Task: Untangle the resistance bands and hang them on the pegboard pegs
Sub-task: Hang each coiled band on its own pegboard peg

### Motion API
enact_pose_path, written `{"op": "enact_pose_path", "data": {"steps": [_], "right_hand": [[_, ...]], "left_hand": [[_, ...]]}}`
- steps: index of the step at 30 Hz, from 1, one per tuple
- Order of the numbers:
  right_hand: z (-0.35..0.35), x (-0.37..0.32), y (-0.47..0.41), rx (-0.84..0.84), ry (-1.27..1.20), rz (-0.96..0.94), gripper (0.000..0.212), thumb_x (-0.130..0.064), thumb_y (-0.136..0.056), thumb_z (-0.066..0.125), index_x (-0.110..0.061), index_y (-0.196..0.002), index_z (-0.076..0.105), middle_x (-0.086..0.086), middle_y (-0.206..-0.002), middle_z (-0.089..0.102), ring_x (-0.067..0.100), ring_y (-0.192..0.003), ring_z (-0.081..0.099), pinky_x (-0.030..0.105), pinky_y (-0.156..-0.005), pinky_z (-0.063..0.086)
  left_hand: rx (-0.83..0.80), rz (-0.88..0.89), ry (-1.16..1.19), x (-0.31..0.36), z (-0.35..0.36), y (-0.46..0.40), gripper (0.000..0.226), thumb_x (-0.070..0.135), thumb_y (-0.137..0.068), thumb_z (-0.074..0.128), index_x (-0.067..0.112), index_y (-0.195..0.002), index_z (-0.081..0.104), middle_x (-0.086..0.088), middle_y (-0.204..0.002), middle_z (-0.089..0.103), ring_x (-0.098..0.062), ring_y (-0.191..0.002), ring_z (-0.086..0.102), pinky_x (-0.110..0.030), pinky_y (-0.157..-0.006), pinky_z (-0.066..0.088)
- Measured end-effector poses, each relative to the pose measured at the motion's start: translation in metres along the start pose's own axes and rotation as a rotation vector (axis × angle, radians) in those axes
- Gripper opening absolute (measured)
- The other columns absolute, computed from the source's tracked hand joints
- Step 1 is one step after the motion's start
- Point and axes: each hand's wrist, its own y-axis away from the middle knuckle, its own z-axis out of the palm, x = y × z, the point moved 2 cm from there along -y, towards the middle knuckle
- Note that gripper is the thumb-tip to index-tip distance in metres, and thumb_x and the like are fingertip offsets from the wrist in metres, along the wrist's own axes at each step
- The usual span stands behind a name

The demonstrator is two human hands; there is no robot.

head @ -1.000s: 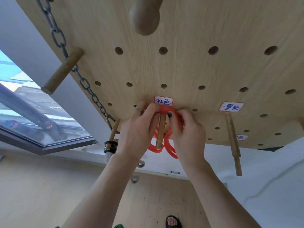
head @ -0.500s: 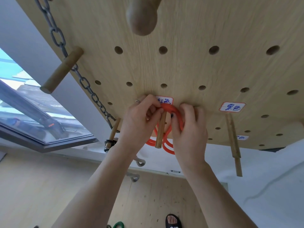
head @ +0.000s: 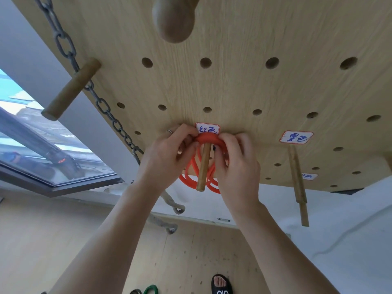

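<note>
A red resistance band (head: 209, 139) is looped over a wooden peg (head: 203, 166) on the wooden pegboard (head: 244, 85), right under a white label with red border (head: 207, 128). Its coils hang down on both sides of the peg. My left hand (head: 167, 158) pinches the band on the peg's left side. On the right side my right hand (head: 235, 166) grips the band, fingers curled around it. Green and dark bands (head: 148, 290) lie on the floor at the bottom edge.
A metal chain (head: 63, 45) hangs across the board's left side past a thick peg (head: 71, 89). Another label (head: 296, 137) sits above a long thin peg (head: 298, 179) to the right. A big round peg (head: 174, 18) juts out overhead. A window is at left, a sandalled foot (head: 221, 284) below.
Both hands have slid the red band up the peg to its base against the board, just under the label. The coils now hang lower around the peg.
</note>
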Motion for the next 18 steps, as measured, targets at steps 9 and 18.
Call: {"op": "enact_pose_path", "data": {"steps": [9, 18], "right_hand": [[0.003, 0.004, 0.002, 0.024, -0.008, -0.022, 0.017, -0.012, -0.097, 0.067, -0.006, -0.112, 0.068, 0.011, -0.101, 0.059, 0.023, -0.067, 0.057, 0.038, -0.051, 0.051], [0.005, 0.002, 0.010, 0.010, -0.056, 0.028, 0.029, -0.008, -0.092, 0.071, -0.005, -0.118, 0.059, 0.013, -0.113, 0.055, 0.021, -0.076, 0.059, 0.031, -0.058, 0.051]], "left_hand": [[-0.014, 0.055, -0.195, -0.003, 0.000, 0.004, 0.012, 0.031, -0.101, 0.060, 0.022, -0.107, 0.061, 0.020, -0.088, 0.051, -0.010, -0.067, 0.060, -0.027, -0.051, 0.048], [-0.018, 0.044, -0.196, -0.006, 0.004, 0.006, 0.012, 0.030, -0.099, 0.062, 0.020, -0.105, 0.058, 0.021, -0.089, 0.047, -0.011, -0.066, 0.058, -0.031, -0.049, 0.050]]}}
